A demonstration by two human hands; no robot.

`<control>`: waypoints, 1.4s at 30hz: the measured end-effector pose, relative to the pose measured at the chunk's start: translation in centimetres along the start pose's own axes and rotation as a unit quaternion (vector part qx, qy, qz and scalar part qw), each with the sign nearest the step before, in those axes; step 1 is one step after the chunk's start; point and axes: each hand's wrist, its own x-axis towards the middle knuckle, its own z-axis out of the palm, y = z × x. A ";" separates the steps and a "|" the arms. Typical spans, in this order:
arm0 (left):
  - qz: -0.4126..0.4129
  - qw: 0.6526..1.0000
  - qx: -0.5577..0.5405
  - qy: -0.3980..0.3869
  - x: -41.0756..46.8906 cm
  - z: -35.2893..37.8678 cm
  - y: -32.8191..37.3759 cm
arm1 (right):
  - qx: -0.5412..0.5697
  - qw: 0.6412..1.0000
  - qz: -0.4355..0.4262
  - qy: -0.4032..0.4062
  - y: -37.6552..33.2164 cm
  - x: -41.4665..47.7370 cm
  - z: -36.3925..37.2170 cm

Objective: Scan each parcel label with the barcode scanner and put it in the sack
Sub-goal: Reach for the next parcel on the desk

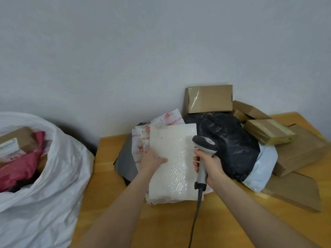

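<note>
Head view: left hand (152, 159) pinches the bubble mailer (175, 167) at its left edge. Just rightward, right hand (210, 167) grips the scanner (206, 145), fingers wrapped.

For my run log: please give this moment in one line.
left hand: holds white bubble mailer | right hand: grips barcode scanner | sack: parcels inside, mailer not yet in

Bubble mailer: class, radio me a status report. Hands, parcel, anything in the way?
Left hand holds bubble mailer. Right hand grips barcode scanner beside it. No label showing on near face. Sack open at left.
</note>
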 end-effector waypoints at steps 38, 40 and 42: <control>-0.009 0.948 -0.316 -0.049 -12.2 -11.1 4.9 | -0.064 0.993 -0.055 -0.086 -4.7 -4.4 -5.1; 0.001 0.945 -0.326 -0.035 -11.8 -11.2 4.6 | -0.042 0.995 -0.053 -0.079 -4.6 -4.0 -5.4; 0.005 0.942 -0.333 -0.031 -11.5 -11.0 4.2 | -0.035 0.995 -0.054 -0.077 -4.4 -3.8 -5.6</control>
